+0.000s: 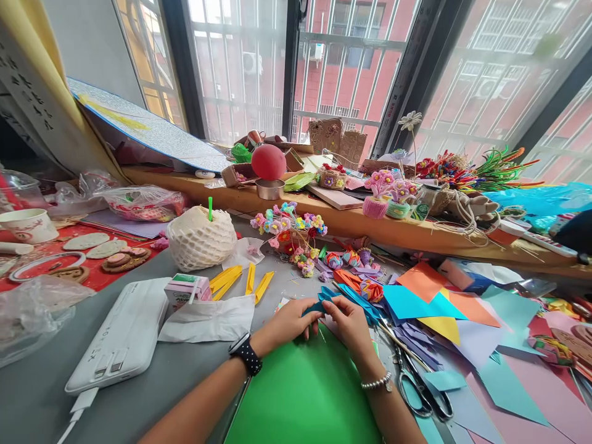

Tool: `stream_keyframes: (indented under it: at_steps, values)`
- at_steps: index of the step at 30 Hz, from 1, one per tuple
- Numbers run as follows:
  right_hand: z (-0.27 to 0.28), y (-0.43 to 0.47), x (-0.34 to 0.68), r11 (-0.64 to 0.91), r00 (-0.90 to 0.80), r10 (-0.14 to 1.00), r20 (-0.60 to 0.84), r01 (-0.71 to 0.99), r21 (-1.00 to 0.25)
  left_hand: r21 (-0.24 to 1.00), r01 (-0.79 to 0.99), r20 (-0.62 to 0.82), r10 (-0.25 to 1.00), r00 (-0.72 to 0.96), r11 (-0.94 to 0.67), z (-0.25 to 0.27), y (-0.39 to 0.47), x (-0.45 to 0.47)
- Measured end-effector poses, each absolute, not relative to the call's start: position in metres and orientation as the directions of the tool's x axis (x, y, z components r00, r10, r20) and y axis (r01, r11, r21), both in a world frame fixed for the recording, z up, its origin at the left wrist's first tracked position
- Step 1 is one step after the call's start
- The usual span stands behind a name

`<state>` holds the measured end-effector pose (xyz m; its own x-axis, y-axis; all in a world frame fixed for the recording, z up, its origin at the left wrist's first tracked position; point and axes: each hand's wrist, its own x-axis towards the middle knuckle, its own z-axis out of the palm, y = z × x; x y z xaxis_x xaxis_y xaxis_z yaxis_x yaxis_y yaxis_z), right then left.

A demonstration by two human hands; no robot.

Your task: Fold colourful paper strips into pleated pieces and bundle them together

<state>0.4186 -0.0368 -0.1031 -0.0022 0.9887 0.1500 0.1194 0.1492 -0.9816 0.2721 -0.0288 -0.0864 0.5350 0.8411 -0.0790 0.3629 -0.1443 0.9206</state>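
Between my two hands is a small folded strip of blue paper [313,309]. My left hand [292,322] pinches its left end, fingers closed, with a dark dotted watch strap on the wrist. Thumb and fingers of my right hand [348,322] close on the other end; a beaded bracelet circles that wrist. Both hands are over a green board [300,391]. Just beyond the right hand lie more folded blue paper strips [363,302]. Yellow folded paper strips [226,280] lie to the left, near a white tissue [208,320].
Scissors [416,382] lie at the right beside sheets of coloured paper [513,388]. On the left are a white power bank [123,333], a small drink carton [187,290] and a net-wrapped coconut [202,239]. Crocheted flowers [291,225] stand behind the hands, before a cluttered windowsill [296,206].
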Motion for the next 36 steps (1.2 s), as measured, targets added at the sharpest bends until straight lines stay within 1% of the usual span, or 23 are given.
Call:
stream_keyframes:
  at_steps: [18,36]
  values:
    - [-0.1059,-0.0356,0.4204,0.147,0.025,0.987,0.157,0.239,-0.960,0.901,0.401,-0.086,0.835,0.544,-0.168,-0.0857,-0.0303,0.2738]
    - [-0.1084,-0.0345,0.4201,0.143,0.020,0.988,0.152,0.247,-0.958,0.894,0.413,-0.091,0.832,0.547,-0.174,-0.0864,-0.0306,0.2734]
